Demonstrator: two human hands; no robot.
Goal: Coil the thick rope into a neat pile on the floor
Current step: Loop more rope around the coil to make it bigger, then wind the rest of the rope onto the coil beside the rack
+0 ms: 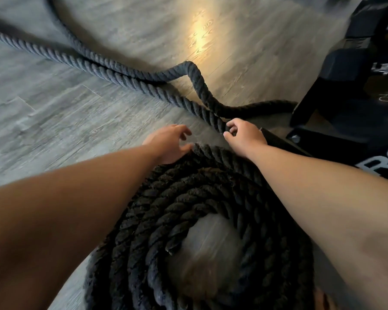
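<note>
The thick rope point(199, 86) lies on the grey plank floor point(54, 108), and much of it is already wound into a round coil point(188, 198) of several turns directly below the person, with a bare disc of floor showing in its middle. From the coil's far side the loose part runs away towards the floor's far left, where two strands lie side by side. One strand kinks up into a raised bend before dropping back towards the hands, and another stretch curves off to the right, under a black metal frame point(336, 101).

The right hand point(244, 135) grips the rope just beyond the coil's far edge, thumb and curled fingers clamped around the strand. The left hand point(170, 144) is beside it, near but not touching it. Its fingers are loosely bent and apart and hold nothing, and its thumb rests against the outermost turn of the coil. Both bare forearms reach out over the pile.

A warm patch of light point(202, 34) glows on the boards farther off.
</note>
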